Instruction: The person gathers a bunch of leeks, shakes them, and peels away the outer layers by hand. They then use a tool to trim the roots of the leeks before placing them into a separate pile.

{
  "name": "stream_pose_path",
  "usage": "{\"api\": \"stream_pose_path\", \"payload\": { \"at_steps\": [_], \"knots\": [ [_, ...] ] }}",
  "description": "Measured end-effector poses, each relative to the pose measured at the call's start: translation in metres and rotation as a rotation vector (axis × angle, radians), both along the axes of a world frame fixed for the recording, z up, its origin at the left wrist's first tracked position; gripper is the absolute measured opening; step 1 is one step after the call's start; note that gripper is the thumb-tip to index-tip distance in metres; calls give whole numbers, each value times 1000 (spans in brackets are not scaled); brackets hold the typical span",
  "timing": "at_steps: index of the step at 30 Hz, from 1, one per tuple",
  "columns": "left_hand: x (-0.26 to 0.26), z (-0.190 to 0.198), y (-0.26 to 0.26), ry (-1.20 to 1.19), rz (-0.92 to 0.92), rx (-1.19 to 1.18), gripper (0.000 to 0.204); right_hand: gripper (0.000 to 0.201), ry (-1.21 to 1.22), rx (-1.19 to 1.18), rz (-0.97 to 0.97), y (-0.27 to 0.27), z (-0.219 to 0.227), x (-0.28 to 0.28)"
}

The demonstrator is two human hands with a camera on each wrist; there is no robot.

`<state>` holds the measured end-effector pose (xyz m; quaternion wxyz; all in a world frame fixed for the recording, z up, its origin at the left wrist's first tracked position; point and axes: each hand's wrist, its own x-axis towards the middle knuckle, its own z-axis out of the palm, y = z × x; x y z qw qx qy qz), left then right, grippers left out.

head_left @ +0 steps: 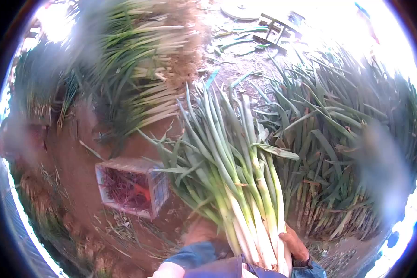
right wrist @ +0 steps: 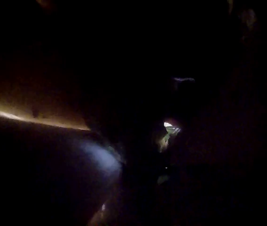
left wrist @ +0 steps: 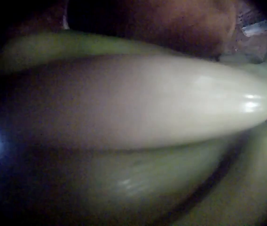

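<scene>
A thick bundle of green onions [head_left: 255,204] leans against the person's front in the head view, leaves pointing away and white ends toward the body. The right hand [head_left: 294,243] grips its lower right side, with the thumb over the white stalks. At the left side, the left hand [head_left: 206,231] holds the bundle, its fingers hidden behind the stalks. A pale stalk [left wrist: 171,99] fills the left wrist view, with part of the left hand [left wrist: 185,23] above it. The right wrist view is nearly black, apart from a lit strip of skin [right wrist: 35,121].
A plastic crate [head_left: 155,192] with reddish strings inside lies on the soil to the left. More green onions [head_left: 143,60] lie in a row at the upper left. A dense stand of onions [head_left: 338,139] fills the right. A small frame [head_left: 278,30] lies at the back.
</scene>
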<state>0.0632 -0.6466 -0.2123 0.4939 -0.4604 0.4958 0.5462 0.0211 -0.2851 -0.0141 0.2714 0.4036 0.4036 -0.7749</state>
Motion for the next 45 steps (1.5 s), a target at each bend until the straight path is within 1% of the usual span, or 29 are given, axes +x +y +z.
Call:
{"api": "stream_pose_path", "payload": {
  "at_steps": [1, 2, 6, 8, 9, 10, 12, 13, 16, 18, 21, 23, 26, 28, 30, 31, 32, 33, 35, 36, 37, 38, 39, 40, 41, 42, 43, 44, 45],
  "knots": [
    [-2, -3, 9, 21, 19, 22, 62, 60, 32, -8, 33, -1, 4, -10],
    [-4, -5, 18, 41, 32, 48, 62, 61, 54, 82, 144, 0, -2, -6],
    [-38, -3, 70, 139, 84, 184, 62, 60, 132, 161, 422, -6, 8, -36],
    [-69, 0, 98, 201, 105, 263, 63, 61, 229, 190, 506, -23, 28, -82],
    [-90, 5, 111, 227, 118, 307, 63, 68, 250, 234, 637, -29, 43, -110],
    [-109, 12, 120, 253, 133, 346, 63, 68, 330, 263, 673, -35, 41, -120],
    [-150, 23, 130, 302, 159, 401, 63, 68, 479, 351, 851, -46, 47, -154],
    [-175, 29, 130, 333, 188, 415, 63, 69, 550, 399, 1002, -57, 54, -181],
    [-244, 41, 112, 428, 275, 391, 63, 77, 676, 361, 1139, -90, 65, -238],
    [-290, 39, 78, 497, 359, 321, 64, 78, 822, 394, 1218, -112, 66, -273],
    [-346, 16, 10, 579, 502, 163, 64, 77, 1028, 399, 1237, -150, 62, -316],
    [-365, -10, -39, 596, 599, 56, 64, 80, 986, 293, 1284, -170, 63, -351],
    [-372, -55, -104, 592, 736, -46, 65, 85, 1014, 205, 1339, -202, 26, -405],
    [-356, -88, -134, 577, 813, -70, 65, 90, 1049, 141, 1248, -224, -27, -436],
    [-331, -119, -157, 556, 875, -34, 65, 79, 1059, 68, 1143, -244, -100, -471],
    [-314, -134, -163, 524, 893, -9, 65, 71, 899, 307, 1158, -241, -124, -483],
    [-295, -139, -172, 493, 914, 20, 65, 66, 1026, 568, 1057, -244, -187, -485],
    [-275, -147, -180, 463, 937, 64, 65, 52, 886, 984, 1272, -219, -182, -474],
    [-224, -155, -192, 364, 968, 196, 66, 45, 929, 796, 1239, -173, -249, -439],
    [-196, -156, -199, 282, 972, 314, 66, 44, 1059, 898, 1091, -145, -298, -399],
    [-169, -159, -205, 143, 884, 414, 66, 42, 1190, 996, 934, -115, -324, -358],
    [-152, -158, -218, -100, 655, 440, 70, 39, 598, 847, 1288, -74, -280, -334],
    [-132, -152, -211, -72, 569, 371, 69, 37, 793, 1105, 1182, -36, -302, -265],
    [-115, -148, -194, -41, 476, 304, 68, 36, 524, 1029, 1411, -2, -303, -216],
    [-119, -129, -180, -114, 558, 189, 57, 34, 355, 1089, 1364, 27, -254, -183],
    [-124, -110, -167, -178, 643, 69, 47, 31, 132, 912, 1431, 58, -246, -141],
    [-136, -101, -148, -187, 600, -5, 47, 30, -65, 790, 1448, 80, -211, -115],
    [-153, -98, -127, -191, 546, -6, 47, 32, -179, 769, 1315, 98, -195, -74],
    [-173, -95, -107, -166, 445, 22, 47, 32, -56, 777, 1165, 112, -147, -59]
  ]
}}
